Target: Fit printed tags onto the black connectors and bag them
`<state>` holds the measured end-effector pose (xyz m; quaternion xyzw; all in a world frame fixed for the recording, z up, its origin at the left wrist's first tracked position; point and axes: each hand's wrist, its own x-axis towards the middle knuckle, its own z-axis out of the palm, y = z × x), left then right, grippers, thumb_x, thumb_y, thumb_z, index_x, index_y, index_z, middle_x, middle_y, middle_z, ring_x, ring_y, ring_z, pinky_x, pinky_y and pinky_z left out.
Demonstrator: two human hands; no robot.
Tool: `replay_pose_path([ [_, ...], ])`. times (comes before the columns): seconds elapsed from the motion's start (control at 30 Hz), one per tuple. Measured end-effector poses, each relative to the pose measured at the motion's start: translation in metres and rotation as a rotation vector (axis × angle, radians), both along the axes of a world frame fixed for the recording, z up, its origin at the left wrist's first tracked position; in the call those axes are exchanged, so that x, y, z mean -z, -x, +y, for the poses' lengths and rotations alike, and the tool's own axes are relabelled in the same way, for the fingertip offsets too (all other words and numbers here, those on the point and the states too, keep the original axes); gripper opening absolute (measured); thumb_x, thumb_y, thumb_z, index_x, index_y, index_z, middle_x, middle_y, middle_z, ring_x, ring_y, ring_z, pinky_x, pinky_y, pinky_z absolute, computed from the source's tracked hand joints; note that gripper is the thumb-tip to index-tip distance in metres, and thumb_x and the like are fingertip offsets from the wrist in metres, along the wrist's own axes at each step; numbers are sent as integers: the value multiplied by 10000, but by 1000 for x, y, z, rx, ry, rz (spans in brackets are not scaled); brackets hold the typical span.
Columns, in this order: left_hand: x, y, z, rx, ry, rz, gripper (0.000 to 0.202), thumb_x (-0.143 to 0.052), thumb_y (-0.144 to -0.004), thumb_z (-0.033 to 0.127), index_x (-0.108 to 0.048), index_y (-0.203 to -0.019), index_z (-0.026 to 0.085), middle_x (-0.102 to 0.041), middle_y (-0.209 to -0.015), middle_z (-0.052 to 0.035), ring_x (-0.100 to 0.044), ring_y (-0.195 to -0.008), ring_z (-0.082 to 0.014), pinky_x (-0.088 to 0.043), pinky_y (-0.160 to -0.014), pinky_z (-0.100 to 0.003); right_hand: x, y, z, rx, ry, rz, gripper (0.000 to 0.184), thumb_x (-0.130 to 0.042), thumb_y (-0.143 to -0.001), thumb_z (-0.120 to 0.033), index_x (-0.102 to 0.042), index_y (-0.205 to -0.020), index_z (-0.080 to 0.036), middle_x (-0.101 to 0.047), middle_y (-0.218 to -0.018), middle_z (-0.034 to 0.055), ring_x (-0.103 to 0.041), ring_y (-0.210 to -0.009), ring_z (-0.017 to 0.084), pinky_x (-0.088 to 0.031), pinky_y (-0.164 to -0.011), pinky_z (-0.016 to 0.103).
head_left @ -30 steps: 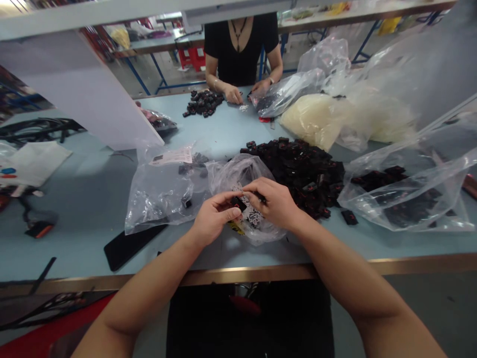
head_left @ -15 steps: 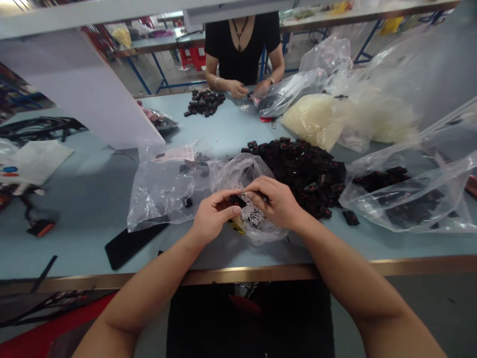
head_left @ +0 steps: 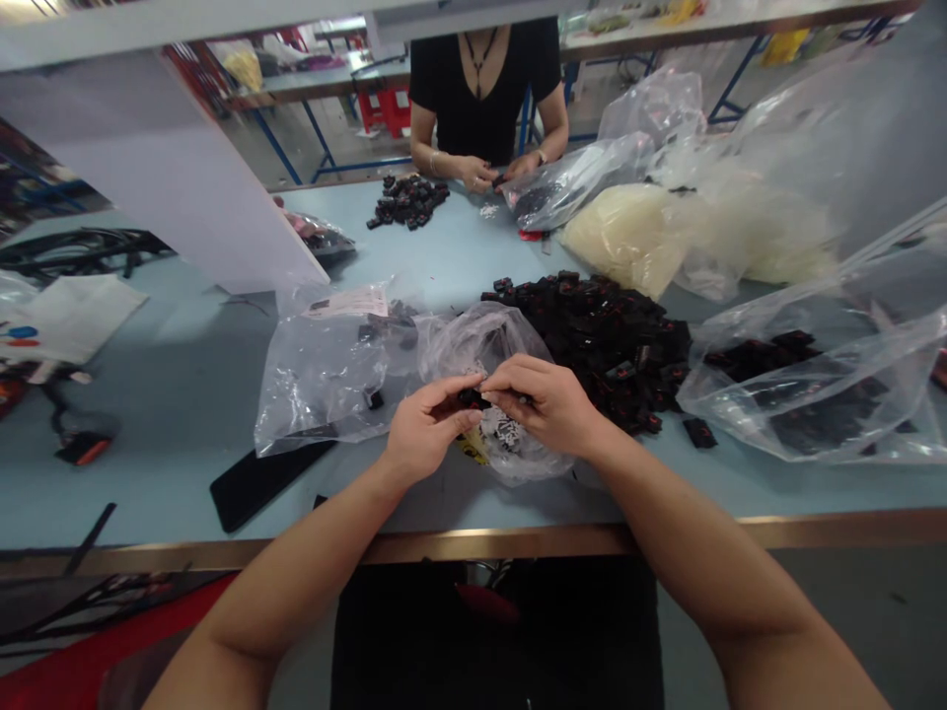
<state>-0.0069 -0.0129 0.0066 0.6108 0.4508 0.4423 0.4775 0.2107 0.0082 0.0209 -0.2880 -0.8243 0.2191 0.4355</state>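
The left hand (head_left: 429, 419) and right hand (head_left: 547, 402) are nearly closed, fingertips pinching a small black plastic part (head_left: 472, 397) between them. This part is held above a clear plastic bag (head_left: 473, 345) on the bench (head_left: 148, 394). A heap of black parts (head_left: 599, 345) lies just beyond the right hand. At the far side, a co-worker's hands (head_left: 480, 174) are beside a smaller heap (head_left: 406, 200).

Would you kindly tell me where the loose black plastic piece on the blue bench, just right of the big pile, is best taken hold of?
I'd pinch the black plastic piece across its long sides with the right hand, coming from above and the near side. It lies flat, apart from the pile of black pieces, while the clear plastic bag's edge lies close behind it.
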Motion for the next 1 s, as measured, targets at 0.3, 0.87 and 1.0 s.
replay_pose_path([
  [0.3, 0, 0, -1, -4, -11, 9, 439, -901, -781, 369, -819, -1185, 219, -830, -1173, -90, -781, -1075, -281, -641, -970, -400, 0, 2, 0, 2, -30, 31, 102, -641, -1029, -185, -719, -969, -210, -736, -881, 37, -685, -818, 154, -534, -742, 255],
  [0.87, -1, 1, -2, 0, -43, 40, 412, -897, -787, 364, -824, -1170, 230, -830, -1169, -87, -780, -1069, -278, -641, -978, -408, -2, -3, 2, 10, -120, -90, 130, -611, -1011, -172, -736, -991, -202, -726, -907, 58, -683, -799, 164, -551, -702, 265],
  [1.0, -2, 1, -2, 11, -20, 21, 413, -890, -796, 376, -819, -1177, 232, -831, -1163, -83, -791, -1019, -269, -655, -935, -401, -4, -5, 2, -3, -179, -131, 142, -581, -1036, -171, -715, -1007, -207, -725, -895, 61, -673, -823, 182, -558, -715, 291],
])
